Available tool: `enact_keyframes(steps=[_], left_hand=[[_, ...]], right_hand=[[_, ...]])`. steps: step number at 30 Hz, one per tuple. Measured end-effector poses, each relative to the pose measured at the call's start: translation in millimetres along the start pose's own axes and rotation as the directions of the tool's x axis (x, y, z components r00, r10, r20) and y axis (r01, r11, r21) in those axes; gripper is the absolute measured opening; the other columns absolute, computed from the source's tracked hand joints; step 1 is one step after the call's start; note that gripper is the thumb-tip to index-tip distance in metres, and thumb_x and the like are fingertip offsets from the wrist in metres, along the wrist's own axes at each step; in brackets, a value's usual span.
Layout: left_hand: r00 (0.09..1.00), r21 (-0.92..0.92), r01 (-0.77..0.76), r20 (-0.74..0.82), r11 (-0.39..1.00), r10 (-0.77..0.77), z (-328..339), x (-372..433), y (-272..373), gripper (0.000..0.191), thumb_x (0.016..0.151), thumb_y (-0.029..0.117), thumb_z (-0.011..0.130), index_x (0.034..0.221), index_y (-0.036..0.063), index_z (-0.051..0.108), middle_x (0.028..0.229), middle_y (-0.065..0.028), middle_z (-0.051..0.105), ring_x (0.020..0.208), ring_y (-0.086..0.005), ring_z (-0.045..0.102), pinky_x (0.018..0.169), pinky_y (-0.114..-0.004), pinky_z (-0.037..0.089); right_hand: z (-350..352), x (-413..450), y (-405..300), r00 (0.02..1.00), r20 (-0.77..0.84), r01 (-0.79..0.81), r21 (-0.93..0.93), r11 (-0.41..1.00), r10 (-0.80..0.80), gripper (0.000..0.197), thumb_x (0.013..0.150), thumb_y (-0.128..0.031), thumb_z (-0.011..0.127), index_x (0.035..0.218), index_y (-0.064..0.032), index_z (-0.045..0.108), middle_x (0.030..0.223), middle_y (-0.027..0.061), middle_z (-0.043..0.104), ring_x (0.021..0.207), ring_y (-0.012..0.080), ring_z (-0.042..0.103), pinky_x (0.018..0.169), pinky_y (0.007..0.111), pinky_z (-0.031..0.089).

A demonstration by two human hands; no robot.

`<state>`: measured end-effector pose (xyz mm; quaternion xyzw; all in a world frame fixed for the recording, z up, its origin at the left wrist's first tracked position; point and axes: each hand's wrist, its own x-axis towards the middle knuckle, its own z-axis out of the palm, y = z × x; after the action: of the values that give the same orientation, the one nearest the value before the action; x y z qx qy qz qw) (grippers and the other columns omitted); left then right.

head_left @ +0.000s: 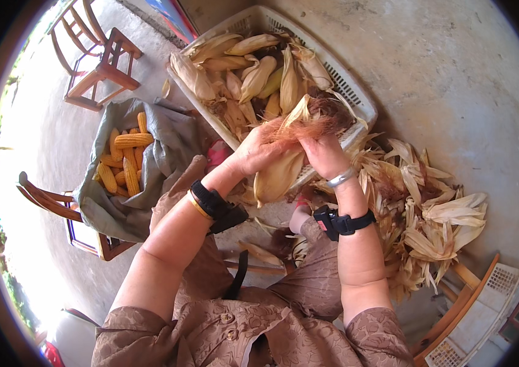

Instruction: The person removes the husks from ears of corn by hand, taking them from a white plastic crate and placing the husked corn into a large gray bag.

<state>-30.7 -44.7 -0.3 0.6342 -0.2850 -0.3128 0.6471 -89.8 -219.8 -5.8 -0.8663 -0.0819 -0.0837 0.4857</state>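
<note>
Both my hands are on one dry ear of corn in its husk [280,174], over the near edge of a white plastic crate [360,110]. My left hand [262,144] is closed around the ear from the left. My right hand [326,153] grips it near the silk end, its fingertips partly hidden. Reddish-brown corn silk [305,130] spreads across my fingers, and a strip of husk stands up beyond them. Several unhusked ears [257,80] fill the crate behind my hands.
At left, a grey-green woven sack [172,133] holds several bare yellow cobs [133,140]. A heap of stripped husks [424,211] lies on the floor at right. Wooden chairs [103,69] stand at upper left and beside the sack. Another slatted wooden piece [466,312] is at lower right.
</note>
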Motion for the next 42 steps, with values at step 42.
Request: enact_keyframes(steps=[42], left_hand=[[0.751, -0.618, -0.231, -0.604, 0.751, -0.266, -75.4, -8.0, -18.3, 0.025, 0.094, 0.027, 0.053, 0.094, 0.0014, 0.057, 0.077, -0.0084, 0.062, 0.067, -0.0200, 0.062, 0.063, -0.033, 0.053]], right_hand=[[-0.5, -47.4, 20.7, 0.867, -0.374, 0.005, -0.653, 0.757, -0.328, 0.034, 0.076, 0.009, 0.056, 0.110, 0.0042, 0.056, 0.102, 0.0247, 0.062, 0.098, 0.0397, 0.059, 0.086, 0.043, 0.046]])
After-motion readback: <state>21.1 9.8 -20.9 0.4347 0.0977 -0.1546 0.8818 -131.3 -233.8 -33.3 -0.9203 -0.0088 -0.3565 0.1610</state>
